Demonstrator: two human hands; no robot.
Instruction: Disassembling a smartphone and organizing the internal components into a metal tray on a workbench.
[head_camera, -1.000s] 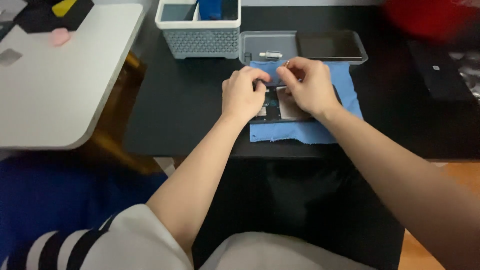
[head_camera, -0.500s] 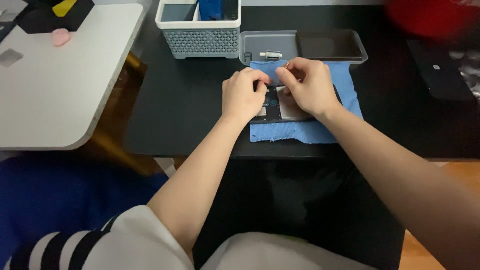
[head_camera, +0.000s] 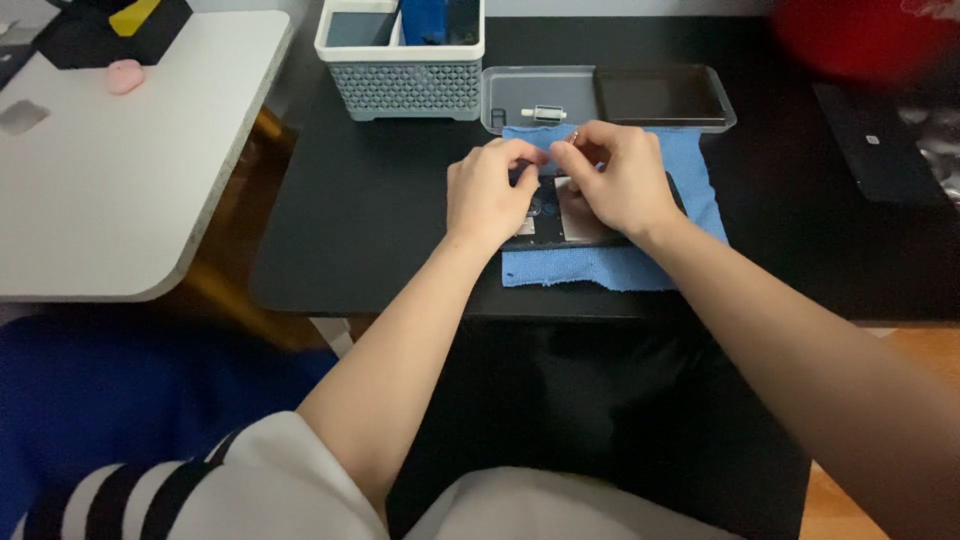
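A small dark opened device (head_camera: 560, 215), with its inner parts showing, lies on a blue cloth (head_camera: 610, 265) on the black table (head_camera: 380, 220). My left hand (head_camera: 490, 190) rests on the device's left end, fingers curled over it. My right hand (head_camera: 615, 180) sits over its right part, thumb and forefinger pinched together on something tiny that I cannot make out. Both hands hide much of the device.
Behind the cloth lies a clear flat tray (head_camera: 620, 95) holding a small white part (head_camera: 545, 113) and a dark panel. A grey basket (head_camera: 405, 55) stands at the back left. A white table (head_camera: 110, 170) is to the left, a blurred red object (head_camera: 860, 35) at the back right.
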